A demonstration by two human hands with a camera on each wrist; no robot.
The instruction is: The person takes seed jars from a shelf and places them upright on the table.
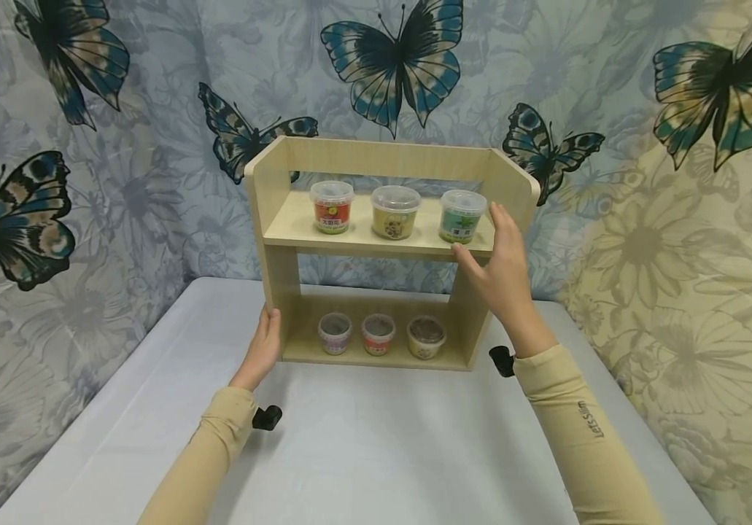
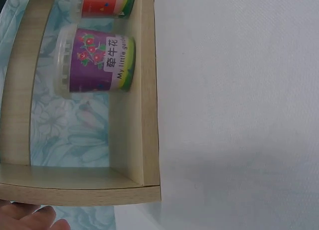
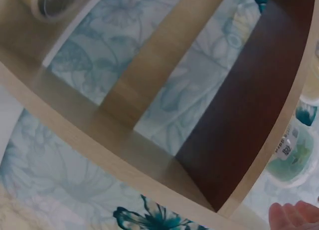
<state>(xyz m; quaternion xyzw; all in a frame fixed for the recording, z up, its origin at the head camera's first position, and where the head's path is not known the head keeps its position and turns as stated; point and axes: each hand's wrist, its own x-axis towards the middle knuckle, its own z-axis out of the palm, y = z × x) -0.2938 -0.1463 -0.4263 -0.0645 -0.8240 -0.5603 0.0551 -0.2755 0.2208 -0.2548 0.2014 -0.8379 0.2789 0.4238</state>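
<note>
Wooden shelf [image 1: 389, 160] is standing mid-frame on white table [image 1: 349, 445]. Left hand [image 1: 260, 346], left of centre, is resting fairly straight fingers against the shelf's outer left side, not gripping. Right hand [image 1: 503, 270], right of centre, is spreading thumb and fingers just beside green cup [image 1: 462, 219], holding nothing; thumb contact with the shelf edge: can't tell. Yellow cup [image 1: 395, 213] and red cup [image 1: 332, 208] are lining up left of green on the upper tier. Three smaller-looking cups [image 1: 378, 335] are sitting below, lower centre, lids on.
</note>
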